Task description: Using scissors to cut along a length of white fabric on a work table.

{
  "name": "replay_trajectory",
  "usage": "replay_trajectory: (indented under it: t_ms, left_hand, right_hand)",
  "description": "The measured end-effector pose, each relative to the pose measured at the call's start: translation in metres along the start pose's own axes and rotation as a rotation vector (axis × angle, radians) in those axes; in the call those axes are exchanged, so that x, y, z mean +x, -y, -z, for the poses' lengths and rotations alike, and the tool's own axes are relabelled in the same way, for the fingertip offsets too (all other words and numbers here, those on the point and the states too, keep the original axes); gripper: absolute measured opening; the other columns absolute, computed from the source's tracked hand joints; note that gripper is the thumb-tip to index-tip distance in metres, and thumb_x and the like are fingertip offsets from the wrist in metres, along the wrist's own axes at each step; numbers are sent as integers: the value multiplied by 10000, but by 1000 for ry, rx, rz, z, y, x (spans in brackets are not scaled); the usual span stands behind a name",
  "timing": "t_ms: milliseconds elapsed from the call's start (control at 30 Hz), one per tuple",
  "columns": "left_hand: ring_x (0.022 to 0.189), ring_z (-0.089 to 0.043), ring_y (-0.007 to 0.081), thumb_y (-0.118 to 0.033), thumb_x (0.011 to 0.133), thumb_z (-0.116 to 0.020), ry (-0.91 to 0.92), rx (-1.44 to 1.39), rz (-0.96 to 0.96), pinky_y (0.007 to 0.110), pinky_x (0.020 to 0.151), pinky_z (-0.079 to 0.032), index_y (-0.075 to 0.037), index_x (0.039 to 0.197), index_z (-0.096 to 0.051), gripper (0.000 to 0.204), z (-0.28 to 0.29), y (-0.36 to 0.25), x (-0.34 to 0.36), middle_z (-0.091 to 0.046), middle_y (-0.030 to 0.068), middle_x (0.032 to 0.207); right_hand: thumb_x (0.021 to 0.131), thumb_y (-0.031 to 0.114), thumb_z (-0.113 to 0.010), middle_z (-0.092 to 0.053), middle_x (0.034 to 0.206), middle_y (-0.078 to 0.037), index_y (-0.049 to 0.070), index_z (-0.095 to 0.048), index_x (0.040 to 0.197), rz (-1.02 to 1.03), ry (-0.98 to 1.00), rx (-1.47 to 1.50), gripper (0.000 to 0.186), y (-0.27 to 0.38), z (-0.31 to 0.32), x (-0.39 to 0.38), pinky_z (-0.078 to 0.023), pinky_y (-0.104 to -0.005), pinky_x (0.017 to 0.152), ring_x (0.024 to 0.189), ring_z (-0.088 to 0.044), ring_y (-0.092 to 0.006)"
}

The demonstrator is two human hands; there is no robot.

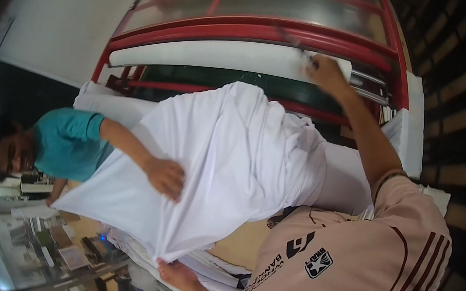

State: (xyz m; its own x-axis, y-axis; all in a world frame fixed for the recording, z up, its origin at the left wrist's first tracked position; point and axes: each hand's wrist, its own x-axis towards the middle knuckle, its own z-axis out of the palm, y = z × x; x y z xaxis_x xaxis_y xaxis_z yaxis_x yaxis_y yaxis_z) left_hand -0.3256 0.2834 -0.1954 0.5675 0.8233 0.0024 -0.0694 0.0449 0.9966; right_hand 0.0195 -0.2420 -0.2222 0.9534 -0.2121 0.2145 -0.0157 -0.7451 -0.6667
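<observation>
A large sheet of white fabric (212,166) spreads across the middle, gathered in folds on its right side. My left hand (177,273) pinches its near corner, pulling it taut. My right hand (326,71) is raised at the right end of a long white roll (221,53) on a red-framed machine. Its fingers are blurred, and a dark smear beside them is too unclear to name. Across from me, a co-worker in a teal shirt lays one hand (166,178) on the fabric. The co-worker's other hand (57,195) holds the far left corner.
The red machine frame (252,22) rises at the back with clear panels above the roll. Metal rods (368,80) show at its right end. Folded white cloth (214,271) lies under the sheet in front. A dark brick-patterned wall (464,115) stands on the right.
</observation>
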Motion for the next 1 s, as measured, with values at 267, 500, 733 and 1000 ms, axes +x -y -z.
replay_trajectory:
  t_ms: [267,500,733,1000]
  left_hand:
    - [1086,-579,219,-273,995,-475,-244,-185,75,343,938,-448,8,1214,-546,363,18,-32,46,-623,106,1183]
    - [1179,-541,267,-261,995,-473,-369,-79,35,393,1032,-412,69,1256,-496,421,0,-63,28,-572,177,1262]
    - [1041,-604,215,-198,977,-502,-422,-144,144,369,893,-490,19,1186,-530,303,-53,-9,1,-620,111,1129]
    - [506,-386,68,-233,931,-617,-134,370,203,277,464,-334,-65,592,-479,403,-122,42,-14,-450,-46,563]
  right_hand:
    - [835,408,-619,-680,900,-246,-29,-685,917,-310,7,-310,450,-272,-13,231,-502,-473,756,891,-667,-396]
    - [827,248,-595,-669,986,-229,10,-670,980,-246,-63,-633,292,-444,-43,357,-499,-481,805,947,-636,-416]
    - [938,246,-537,-593,1265,-179,20,-490,1348,-178,142,-721,470,-393,-55,355,-444,-381,956,1165,-572,-309]
    - [969,273,-553,-675,1066,-110,12,-659,1096,372,188,292,309,32,-127,85,-479,-337,889,979,-630,-196]
